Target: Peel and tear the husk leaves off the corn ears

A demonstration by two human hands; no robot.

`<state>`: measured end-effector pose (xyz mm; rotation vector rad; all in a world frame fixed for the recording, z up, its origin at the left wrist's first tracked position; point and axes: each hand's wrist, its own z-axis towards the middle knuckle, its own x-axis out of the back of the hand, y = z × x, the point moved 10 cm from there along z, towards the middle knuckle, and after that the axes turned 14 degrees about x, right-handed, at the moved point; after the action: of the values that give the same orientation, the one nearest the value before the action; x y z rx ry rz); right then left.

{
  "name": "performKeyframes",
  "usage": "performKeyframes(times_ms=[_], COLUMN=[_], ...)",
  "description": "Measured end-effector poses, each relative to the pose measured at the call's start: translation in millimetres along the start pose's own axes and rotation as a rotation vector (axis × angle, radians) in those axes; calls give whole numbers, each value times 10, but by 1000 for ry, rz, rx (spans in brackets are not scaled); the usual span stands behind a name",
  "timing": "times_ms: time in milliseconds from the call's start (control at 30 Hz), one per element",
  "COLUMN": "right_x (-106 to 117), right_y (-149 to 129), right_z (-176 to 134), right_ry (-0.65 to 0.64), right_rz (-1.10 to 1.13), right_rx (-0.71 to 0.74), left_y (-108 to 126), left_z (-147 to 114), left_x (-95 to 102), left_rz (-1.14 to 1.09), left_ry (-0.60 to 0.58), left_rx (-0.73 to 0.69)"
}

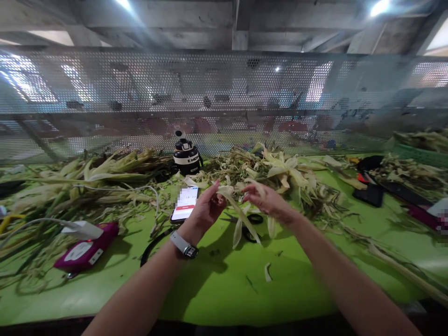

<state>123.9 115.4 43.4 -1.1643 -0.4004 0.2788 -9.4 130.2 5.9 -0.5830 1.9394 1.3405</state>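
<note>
Your left hand [209, 206] has its grip pinched on pale, papery husk strips [243, 215], dangling over black-handled scissors [261, 218] on the glossy green desk [224, 294]. Your right hand [266, 201] curls beside them, its grip's hold unclear.

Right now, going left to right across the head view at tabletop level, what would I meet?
Magenta power block, lit phone, left hand, pale husk strip, right hand, dark flat device, green basket.

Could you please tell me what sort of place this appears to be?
Probably a workshop: heaps of husk-like leaves and a pair of scissors lie on a green table, with a perforated screen behind.
</note>
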Motion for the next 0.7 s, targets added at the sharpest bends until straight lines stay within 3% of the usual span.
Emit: performKeyframes(times_ms=[133,233,300,400,467,533,567,700], right_x=[-220,-269,-142,357,702,867,879,707], right_y=[-313,-399,-364,-249,-118,6,56,173], right_z=[-50,-72,-34,33,4,-43,-53,-47], right_ry=[-17,-38,-28,175,346,463,491,483], right_rz=[-499,-690,-729,-739,-626,-357,-209,178], right_rx=[299,417,396,196,-4,-117,-142,-165], left_y=[-60,-84,-45,152,280,313,314,144], left_z=[15,-1,-30,-73,-68,-24,-5,63], left_x=[-60,-61,-50,-62,-35,110,179,157], left_rz=[-11,-26,-61,-120,-133,-50,38,682], left_ry=[-72,-53,-26,-49,-59,66,138,199], left_rx=[21,59,71,-19,-94,-110,-110,-7])
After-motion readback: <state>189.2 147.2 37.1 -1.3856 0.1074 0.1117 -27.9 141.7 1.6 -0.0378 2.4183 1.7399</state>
